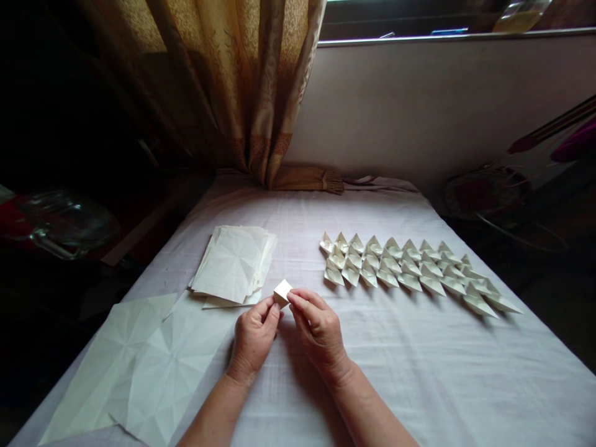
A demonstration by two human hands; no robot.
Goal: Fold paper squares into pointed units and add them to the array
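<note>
Between my two hands is a small folded piece of white paper [282, 292], diamond-shaped from above, held over the cloth. My left hand [255, 332] pinches its left and lower side between thumb and fingers. With thumb and fingertips, my right hand [321, 329] grips its right corner. Just beyond my left hand lies a stack of creased paper sheets [235, 261]. Larger creased sheets [167, 366] spread over the cloth at the near left. Several folded paper boats [388, 264] stand in rows to the right.
A pale cloth [442, 366] covers the table. At its far edge hangs a gold curtain [265, 93] with a fringed tieback [333, 180]. Behind is a wall with a ledge [419, 38]. A clear glass-like object [65, 220] shows dimly at left.
</note>
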